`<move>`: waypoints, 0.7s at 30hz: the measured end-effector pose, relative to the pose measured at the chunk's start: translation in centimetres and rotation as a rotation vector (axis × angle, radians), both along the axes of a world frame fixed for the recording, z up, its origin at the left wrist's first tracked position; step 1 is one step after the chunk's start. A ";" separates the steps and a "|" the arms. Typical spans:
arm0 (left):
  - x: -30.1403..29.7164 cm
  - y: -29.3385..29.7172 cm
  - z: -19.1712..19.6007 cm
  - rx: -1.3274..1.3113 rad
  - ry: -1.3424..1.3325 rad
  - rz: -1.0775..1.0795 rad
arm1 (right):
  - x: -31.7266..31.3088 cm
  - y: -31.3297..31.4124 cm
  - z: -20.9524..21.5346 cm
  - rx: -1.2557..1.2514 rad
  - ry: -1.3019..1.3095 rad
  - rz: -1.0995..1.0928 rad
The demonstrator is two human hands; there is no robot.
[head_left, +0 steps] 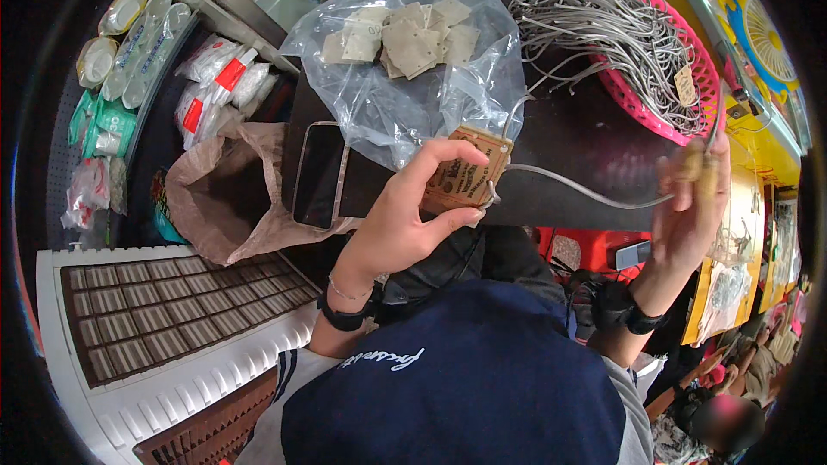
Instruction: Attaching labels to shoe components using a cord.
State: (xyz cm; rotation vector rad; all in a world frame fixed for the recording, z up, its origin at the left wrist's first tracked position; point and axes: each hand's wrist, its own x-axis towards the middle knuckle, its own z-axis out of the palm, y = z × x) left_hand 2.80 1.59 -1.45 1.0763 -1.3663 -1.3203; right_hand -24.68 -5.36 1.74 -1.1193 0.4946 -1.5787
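My left hand (401,207) pinches a small brown cardboard tag (465,174) with dark print by its edges, above the front of a dark table. A grey cord (594,196) is at the tag's right-hand corners. One length of it bends up from the tag, and another curves right to my right hand (693,194). Motion smears the fingers of my right hand, but the cord runs into them; yellowish patches show on the fingers. Beyond my left hand lies an open clear plastic bag (345,95) with a pile of pale square tags (413,43) in it.
A pink basket (624,95) heaped with grey cords (603,26) stands at the far right. Left of the bag lies a phone (320,174), beside an open brown sack (220,181). A white slatted crate (112,379) is at the lower left. Packaged goods (220,86) fill the left shelves.
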 end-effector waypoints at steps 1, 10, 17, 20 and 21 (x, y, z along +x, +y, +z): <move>-0.2 -0.1 0.2 0.000 -0.001 -0.001 | 1.2 0.3 0.3 -0.023 0.156 -0.055; -1.6 -0.3 1.7 -0.361 -0.316 0.028 | 6.0 1.7 0.7 -0.147 0.908 -0.178; -2.0 -0.2 1.5 -0.381 -0.323 0.048 | 6.4 1.9 0.5 -0.320 0.989 -0.318; -2.3 -0.3 1.6 -0.428 -0.381 0.054 | 6.5 1.9 0.5 -0.315 1.024 -0.337; -2.5 -0.3 1.7 -0.446 -0.398 0.054 | 6.5 2.0 0.5 -0.324 1.024 -0.343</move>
